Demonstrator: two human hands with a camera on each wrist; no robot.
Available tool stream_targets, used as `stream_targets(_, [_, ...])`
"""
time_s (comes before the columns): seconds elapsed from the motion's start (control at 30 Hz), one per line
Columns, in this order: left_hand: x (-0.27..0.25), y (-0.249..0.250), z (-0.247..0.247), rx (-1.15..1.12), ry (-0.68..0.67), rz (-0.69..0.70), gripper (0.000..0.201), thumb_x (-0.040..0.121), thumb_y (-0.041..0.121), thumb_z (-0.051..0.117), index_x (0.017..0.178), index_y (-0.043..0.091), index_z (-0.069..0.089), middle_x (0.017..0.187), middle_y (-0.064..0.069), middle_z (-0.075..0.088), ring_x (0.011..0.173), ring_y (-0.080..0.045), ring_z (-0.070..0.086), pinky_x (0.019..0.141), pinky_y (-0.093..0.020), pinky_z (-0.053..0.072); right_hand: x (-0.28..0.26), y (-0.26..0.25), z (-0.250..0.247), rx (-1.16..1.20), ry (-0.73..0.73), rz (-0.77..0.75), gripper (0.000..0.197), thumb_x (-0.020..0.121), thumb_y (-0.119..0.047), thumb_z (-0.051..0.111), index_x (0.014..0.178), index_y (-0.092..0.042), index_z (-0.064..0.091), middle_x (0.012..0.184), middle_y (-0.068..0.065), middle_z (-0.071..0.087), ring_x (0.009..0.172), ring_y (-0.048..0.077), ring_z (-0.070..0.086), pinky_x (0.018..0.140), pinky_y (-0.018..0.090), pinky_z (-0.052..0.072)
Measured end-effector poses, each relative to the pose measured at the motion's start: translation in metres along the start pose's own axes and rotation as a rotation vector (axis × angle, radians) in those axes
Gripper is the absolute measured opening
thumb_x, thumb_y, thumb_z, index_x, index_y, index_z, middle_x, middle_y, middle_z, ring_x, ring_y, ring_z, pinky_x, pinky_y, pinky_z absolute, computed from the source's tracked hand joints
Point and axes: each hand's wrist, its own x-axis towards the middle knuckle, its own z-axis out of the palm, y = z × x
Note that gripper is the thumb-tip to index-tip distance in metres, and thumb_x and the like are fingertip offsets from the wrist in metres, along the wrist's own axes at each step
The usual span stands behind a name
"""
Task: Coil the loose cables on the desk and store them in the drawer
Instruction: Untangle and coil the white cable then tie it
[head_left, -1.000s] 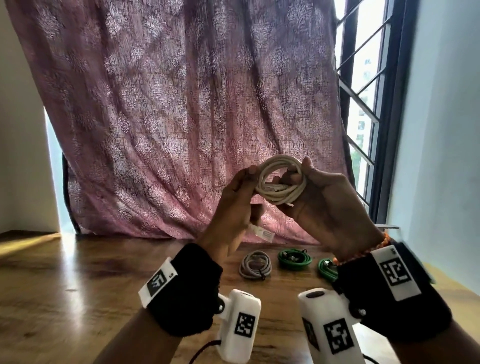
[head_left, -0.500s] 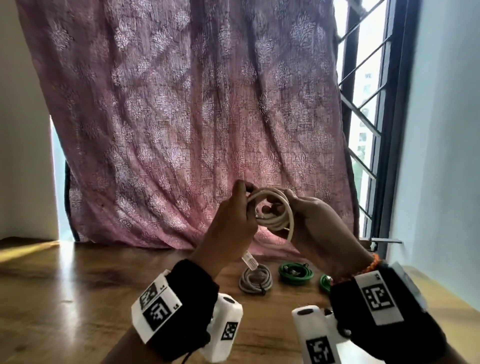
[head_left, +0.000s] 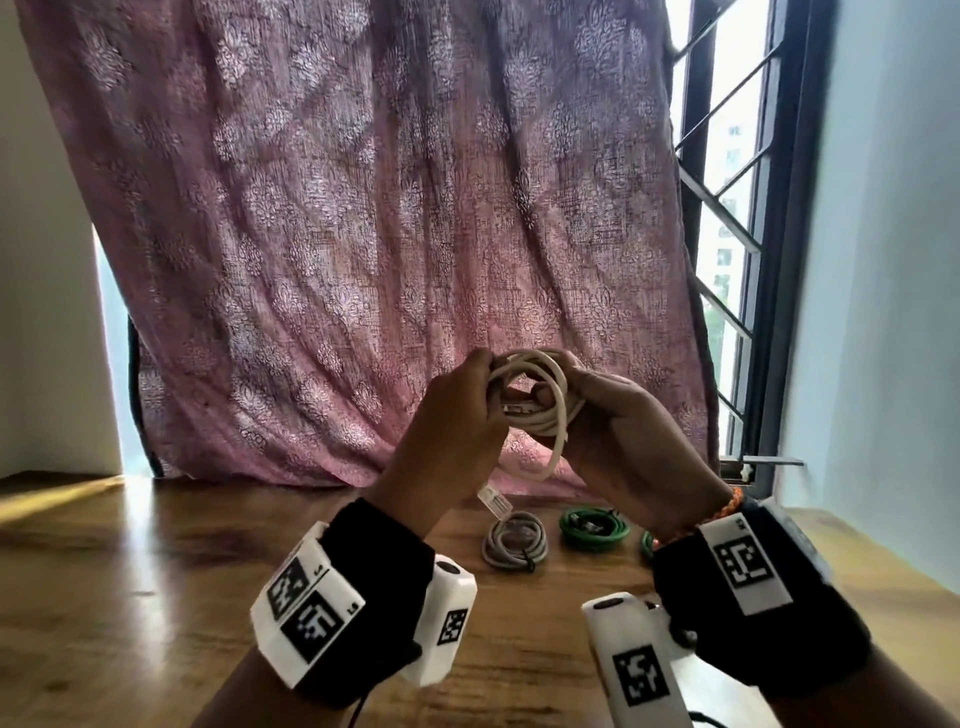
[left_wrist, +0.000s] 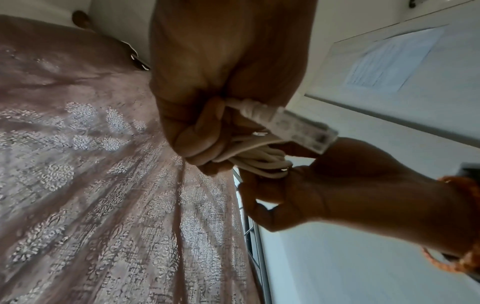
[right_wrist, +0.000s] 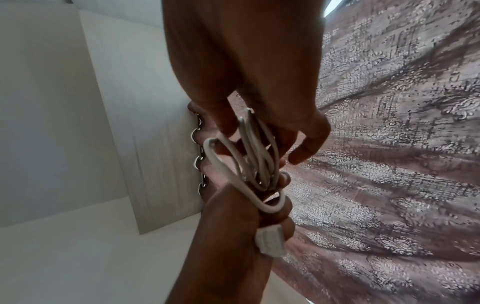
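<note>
A white cable (head_left: 537, 400) wound into a coil is held up in the air above the wooden desk (head_left: 130, 571), in front of the curtain. My left hand (head_left: 457, 415) grips the coil's left side, fingers curled round several strands (left_wrist: 259, 158). My right hand (head_left: 613, 415) holds the right side, fingers curled through the loops (right_wrist: 254, 156). One loop hangs lower, and a clear plug (head_left: 493, 503) with a white tag (left_wrist: 298, 129) dangles below my left palm. No drawer is in view.
On the desk behind my wrists lie a coiled grey cable (head_left: 514, 540), a coiled green cable (head_left: 595, 527) and part of another green coil (head_left: 648, 545). A pink curtain (head_left: 363, 234) hangs behind; a barred window (head_left: 727, 208) and wall stand to the right.
Both hands stayed on the white coil, moving a little closer together. My left hand closed further round the strands, and one loop now hangs lower below the coil.
</note>
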Motion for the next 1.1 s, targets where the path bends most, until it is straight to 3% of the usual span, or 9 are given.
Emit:
stream_targets(0.2, [0.003,-0.008,-0.004,-0.095,-0.021,0.121,0.023,0.094,0.003,0.046,0.109,0.009,0.061,0.087,0.004,0.064,0.065,0.012,0.054,0.062,-0.005,0.036,0.002,-0.008,-0.006,0.113,0.116,0.033,0.028,0.096,-0.011,0.036,0.108,0.002,0.057,0.082,0.012,0.063,0.087,0.022,0.056,0.095,0.038,0.043])
stream_targets(0.37, [0.002,-0.020,-0.002,-0.024,-0.130,0.075,0.022,0.093,0.000,0.043,0.089,0.017,0.055,0.070,-0.003,0.066,0.050,0.003,0.053,0.052,-0.011,0.037,0.005,-0.018,-0.016,0.217,0.224,0.045,0.019,0.096,-0.016,0.040,0.093,-0.004,0.053,0.054,0.000,0.050,0.077,0.018,0.049,0.102,0.046,0.040])
stream_targets(0.47, [0.000,-0.026,0.000,0.004,-0.304,0.035,0.011,0.095,0.011,0.047,0.090,0.013,0.057,0.060,0.004,0.057,0.045,-0.004,0.050,0.051,-0.024,0.042,0.007,-0.026,-0.023,0.278,0.260,-0.005,0.022,0.099,-0.022,0.038,0.103,-0.003,0.049,0.067,0.005,0.057,0.078,0.018,0.060,0.086,0.040,0.053])
stream_targets(0.53, [-0.001,-0.023,-0.001,0.023,-0.493,0.013,0.023,0.092,0.034,0.052,0.088,0.012,0.060,0.070,0.000,0.061,0.058,-0.015,0.058,0.057,-0.033,0.044,0.013,-0.030,-0.035,0.333,0.335,-0.054,0.022,0.100,-0.022,0.035,0.102,-0.004,0.048,0.097,0.015,0.054,0.101,0.024,0.054,0.076,0.037,0.057])
stream_targets(0.67, [-0.004,0.002,-0.005,0.014,-0.693,0.074,0.023,0.084,0.051,0.047,0.079,0.030,0.053,0.068,0.015,0.052,0.060,0.004,0.048,0.057,-0.018,0.036,0.016,-0.043,-0.054,0.354,0.504,-0.173,0.032,0.100,-0.011,0.027,0.120,0.007,0.044,0.108,0.026,0.055,0.099,0.030,0.057,0.075,0.038,0.055])
stream_targets(0.73, [-0.006,0.012,-0.008,-0.060,-0.704,0.101,0.016,0.091,0.039,0.048,0.085,0.028,0.057,0.070,0.018,0.054,0.060,0.011,0.051,0.058,-0.008,0.035,0.015,-0.050,-0.060,0.331,0.561,-0.193,0.033,0.100,-0.013,0.024,0.117,0.005,0.045,0.099,0.023,0.059,0.088,0.029,0.060,0.065,0.038,0.057])
stream_targets(0.8, [-0.006,0.011,-0.009,-0.030,-0.681,0.096,0.016,0.095,0.031,0.048,0.085,0.027,0.060,0.070,0.019,0.057,0.063,0.012,0.053,0.059,-0.007,0.036,0.013,-0.052,-0.064,0.333,0.598,-0.175,0.042,0.101,-0.019,0.022,0.130,0.007,0.039,0.105,0.023,0.054,0.097,0.030,0.055,0.079,0.044,0.056])
stream_targets(0.9, [-0.005,-0.009,-0.005,0.167,-0.644,-0.021,0.023,0.096,0.038,0.046,0.083,0.027,0.061,0.066,0.012,0.058,0.061,-0.006,0.055,0.065,-0.027,0.044,0.011,-0.052,-0.067,0.224,0.571,-0.042,0.039,0.100,-0.021,0.021,0.128,0.000,0.039,0.109,0.022,0.051,0.097,0.030,0.054,0.075,0.041,0.056])
stream_targets(1.1, [0.003,-0.061,-0.006,0.501,-0.318,-0.262,0.018,0.094,0.030,0.046,0.083,0.026,0.059,0.097,-0.007,0.068,0.092,-0.030,0.062,0.080,-0.036,0.048,0.005,-0.047,-0.049,-0.158,0.394,0.180,0.034,0.101,-0.022,0.035,0.086,0.002,0.054,0.045,-0.001,0.040,0.049,0.013,0.044,0.055,0.026,0.045])
